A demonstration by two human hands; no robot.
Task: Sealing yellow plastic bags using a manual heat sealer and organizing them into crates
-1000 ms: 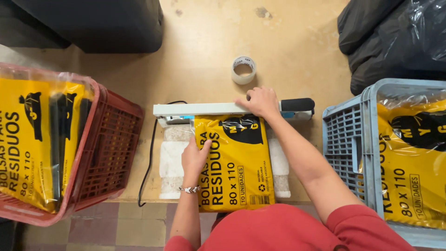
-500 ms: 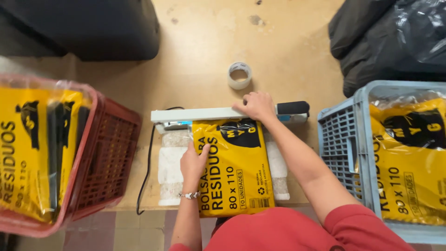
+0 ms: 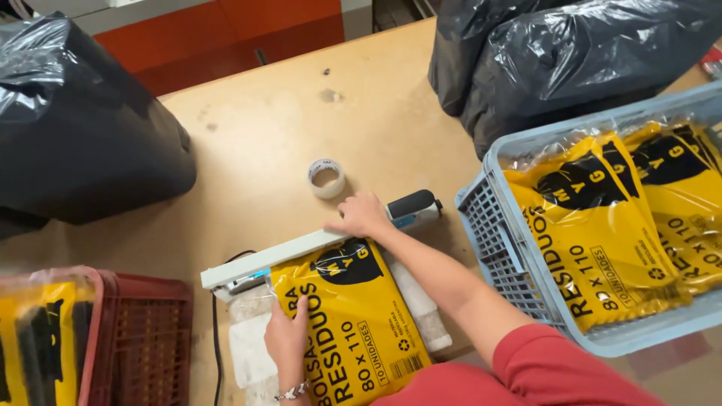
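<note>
A yellow and black plastic packet (image 3: 359,319) lies on the wooden table with its top edge under the arm of a white heat sealer (image 3: 263,262). My right hand (image 3: 362,216) presses flat on the sealer arm, beside its black handle (image 3: 411,203). My left hand (image 3: 288,336) rests flat on the packet's left edge, holding it down. A white pad (image 3: 247,353) lies under the packet.
A roll of clear tape (image 3: 326,177) sits just beyond the sealer. A grey crate (image 3: 502,248) at right holds several yellow packets (image 3: 594,218). A red crate (image 3: 147,338) at left holds another. Black filled bags stand at far left (image 3: 83,135) and far right (image 3: 564,53). A black cord (image 3: 216,353) runs off the front edge.
The view has tilted and shifted. Both hands stay in place, right on the sealer arm, left on the packet.
</note>
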